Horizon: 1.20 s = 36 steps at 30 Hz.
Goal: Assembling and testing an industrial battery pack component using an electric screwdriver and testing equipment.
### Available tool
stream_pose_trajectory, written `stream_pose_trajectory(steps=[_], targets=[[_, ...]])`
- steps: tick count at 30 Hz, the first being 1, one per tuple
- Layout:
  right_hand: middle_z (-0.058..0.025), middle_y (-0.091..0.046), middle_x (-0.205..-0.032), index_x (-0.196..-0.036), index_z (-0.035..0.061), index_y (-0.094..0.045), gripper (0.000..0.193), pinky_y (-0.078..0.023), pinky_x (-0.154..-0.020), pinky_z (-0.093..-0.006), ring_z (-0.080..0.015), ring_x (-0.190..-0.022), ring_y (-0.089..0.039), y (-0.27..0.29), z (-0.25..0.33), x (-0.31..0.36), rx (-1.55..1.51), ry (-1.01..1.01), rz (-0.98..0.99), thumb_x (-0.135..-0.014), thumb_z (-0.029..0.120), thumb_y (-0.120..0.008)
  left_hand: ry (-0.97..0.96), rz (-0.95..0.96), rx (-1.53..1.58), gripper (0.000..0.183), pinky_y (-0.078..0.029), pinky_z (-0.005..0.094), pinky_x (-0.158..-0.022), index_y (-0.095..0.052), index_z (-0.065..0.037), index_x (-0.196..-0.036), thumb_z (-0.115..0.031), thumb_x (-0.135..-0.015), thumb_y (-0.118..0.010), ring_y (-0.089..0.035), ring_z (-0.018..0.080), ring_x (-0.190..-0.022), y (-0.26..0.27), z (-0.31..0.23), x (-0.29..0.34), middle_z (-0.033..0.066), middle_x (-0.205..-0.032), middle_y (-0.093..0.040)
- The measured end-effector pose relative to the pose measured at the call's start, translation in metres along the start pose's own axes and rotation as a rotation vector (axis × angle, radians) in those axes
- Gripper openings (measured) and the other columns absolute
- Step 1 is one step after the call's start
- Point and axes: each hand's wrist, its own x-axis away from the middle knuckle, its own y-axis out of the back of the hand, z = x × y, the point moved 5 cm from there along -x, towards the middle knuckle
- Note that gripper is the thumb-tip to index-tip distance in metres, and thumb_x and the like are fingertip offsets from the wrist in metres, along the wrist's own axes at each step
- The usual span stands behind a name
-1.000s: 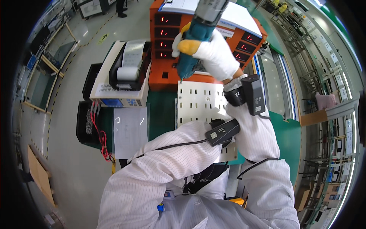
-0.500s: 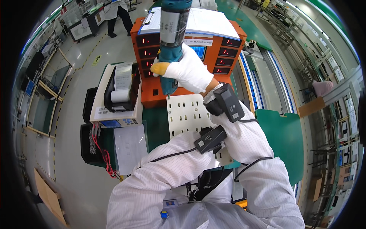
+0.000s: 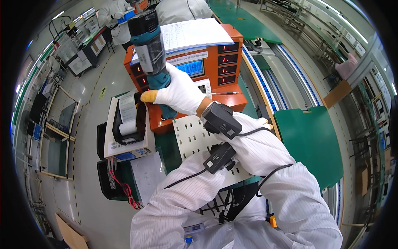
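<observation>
Upright in my gloved right hand (image 3: 179,92) is a teal-and-black cordless screwdriver (image 3: 151,56), fingers wrapped round its body. Its nose points down beside the far left corner of a white slotted plate (image 3: 195,132); whether the bit touches the plate cannot be made out. My forearms cross over the plate, the right above the left. Only yellow-tipped fingers of my left hand (image 3: 266,123) show past the right sleeve, at the plate's right side; the rest is hidden. A black box-shaped device is strapped to each wrist.
Behind the plate stands an orange tester (image 3: 228,99) with red displays, papers (image 3: 195,33) on top. Left of it, a label printer (image 3: 128,120) rests on a white meter (image 3: 132,150) with red leads. A roller conveyor (image 3: 265,83) and green board (image 3: 309,145) lie right. Another person works beyond.
The view has shifted, so the bench sits lower and the tester further left. My right hand still grips the screwdriver, which now leans left. Fingertips of my left hand have come into sight.
</observation>
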Motion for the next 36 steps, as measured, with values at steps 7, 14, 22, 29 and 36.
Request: stream_pose_trajectory(steps=[7,14,22,29,36], targets=[[-0.0037,-0.064,-0.092,-0.108,0.0041,-0.056,0.049,-0.053,-0.076,-0.0298,-0.0133,-0.082,-0.062,0.0,-0.034,0.01,-0.09,-0.231,0.364,-0.072,0.015,-0.088,-0.23,0.078,-0.392,0.037,-0.039,0.0349,-0.106,-0.058,-0.006,-0.127,-0.025,-0.096,-0.051,-0.052,0.032,-0.122,0.002,-0.022,0.004,0.0153,-0.13,-0.055],[0.0009,-0.064,-0.081,-0.091,0.0068,-0.06,0.032,-0.051,-0.061,-0.0264,-0.0087,-0.067,-0.059,0.003,-0.056,0.013,-0.122,-0.245,0.377,-0.075,0.018,-0.086,-0.204,0.048,-0.388,0.035,-0.045,0.0369,-0.099,-0.059,-0.005,-0.122,-0.023,-0.092,-0.056,-0.057,0.0329,-0.114,-0.006,-0.043,0.007,0.0158,-0.122,-0.059],[-0.0116,-0.068,-0.081,-0.109,0.0015,-0.058,0.044,-0.04,-0.039,-0.0267,-0.0142,-0.054,-0.06,0.059,0.086,0.01,-0.389,0.115,0.02,-0.09,0.039,-0.069,-0.296,-0.262,-0.804,0.033,-0.051,0.0391,-0.09,-0.062,-0.005,-0.116,-0.021,-0.088,-0.061,-0.063,0.0339,-0.104,-0.005,-0.118,0.042,0.0164,-0.112,-0.064],[-0.008,-0.066,-0.078,-0.108,0.003,-0.06,0.051,-0.047,-0.053,-0.0237,-0.0138,-0.063,-0.062,0.266,0.325,0.137,0.508,0.51,-0.709,-0.092,0.051,-0.063,-0.286,-0.496,-0.758,0.036,-0.054,0.0386,-0.079,-0.065,-0.003,-0.112,-0.018,-0.08,-0.071,-0.067,0.0312,-0.087,0.0,-0.205,0.074,0.0159,-0.101,-0.065],[-0.0101,-0.067,-0.079,-0.106,0.0012,-0.067,0.065,-0.049,-0.066,-0.0316,-0.019,-0.072,-0.063,0.375,0.55,0.345,1.821,0.009,-1.09,-0.078,0.059,-0.07,-0.315,-0.558,-0.752,0.035,-0.056,0.0301,-0.072,-0.064,0.0,-0.115,-0.003,-0.081,-0.068,-0.069,0.0184,-0.078,0.023,-0.24,0.115,0.0137,-0.105,-0.065]])
